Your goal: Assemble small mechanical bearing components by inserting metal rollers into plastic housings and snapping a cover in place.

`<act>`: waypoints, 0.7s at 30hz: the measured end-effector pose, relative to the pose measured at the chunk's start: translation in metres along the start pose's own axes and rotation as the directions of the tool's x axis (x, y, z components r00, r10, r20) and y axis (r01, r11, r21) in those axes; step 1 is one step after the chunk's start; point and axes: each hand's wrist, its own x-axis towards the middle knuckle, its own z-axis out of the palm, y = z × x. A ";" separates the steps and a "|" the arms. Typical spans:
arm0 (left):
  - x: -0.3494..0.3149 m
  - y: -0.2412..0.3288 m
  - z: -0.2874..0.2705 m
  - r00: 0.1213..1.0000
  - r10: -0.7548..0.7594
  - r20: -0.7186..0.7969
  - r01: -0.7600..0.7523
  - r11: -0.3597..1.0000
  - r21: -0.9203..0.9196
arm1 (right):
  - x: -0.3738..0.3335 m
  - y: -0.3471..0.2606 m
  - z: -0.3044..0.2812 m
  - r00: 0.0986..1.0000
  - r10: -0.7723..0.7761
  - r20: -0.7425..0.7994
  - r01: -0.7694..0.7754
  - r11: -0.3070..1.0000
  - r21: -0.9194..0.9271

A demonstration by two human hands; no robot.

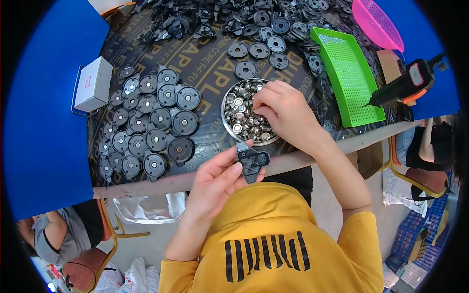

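My left hand (219, 178) grips a dark grey moulded plastic part (251, 163) by its edge, just over the table's front edge, with its hollow ribbed side showing. My right hand (285, 108) reaches into a round metal bowl (226, 120) full of small shiny metal caps (239, 101). Its thumb and fingers are pinched together among the caps; whatever is between them is hidden. To the left of the bowl lie several round dark discs with metal centres (160, 118), grouped in overlapping rows.
Behind the bowl sit loose discs with open centres (259, 50) and a heap of black plastic parts (195, 22). On the right are a green perforated tray (348, 78), a pink basket (378, 24) and a black electric screwdriver (403, 85). A white box (94, 85) stands left. Other people sit at both sides.
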 end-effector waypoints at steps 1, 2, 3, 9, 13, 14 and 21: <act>0.000 0.001 0.000 1.000 -0.004 -0.012 0.004 1.000 0.009 | 0.001 0.000 -0.001 1.000 -0.004 0.001 0.004 1.000 0.029; -0.001 0.001 0.001 1.000 -0.009 -0.025 0.009 1.000 0.019 | 0.000 -0.002 -0.003 1.000 -0.006 0.007 0.006 0.999 0.032; -0.001 0.002 0.001 1.000 -0.007 -0.030 0.007 1.000 0.014 | -0.001 -0.007 -0.008 1.000 0.013 0.002 -0.014 0.993 0.113; -0.008 -0.004 0.002 0.997 0.028 -0.075 -0.020 0.995 0.096 | -0.030 -0.053 -0.030 0.993 -0.087 -0.079 0.107 0.952 0.288; -0.011 -0.002 0.005 0.995 0.079 -0.059 -0.068 0.983 0.173 | -0.041 -0.060 -0.027 0.953 -0.260 -0.154 0.279 0.954 0.113; -0.012 -0.001 0.006 0.995 0.087 -0.057 -0.075 0.978 0.193 | -0.043 -0.059 -0.025 0.930 -0.333 -0.158 0.343 0.938 0.042; -0.016 0.002 0.018 0.986 0.120 -0.119 -0.087 0.964 0.250 | -0.046 -0.064 -0.027 0.858 -0.486 -0.167 0.464 0.872 -0.155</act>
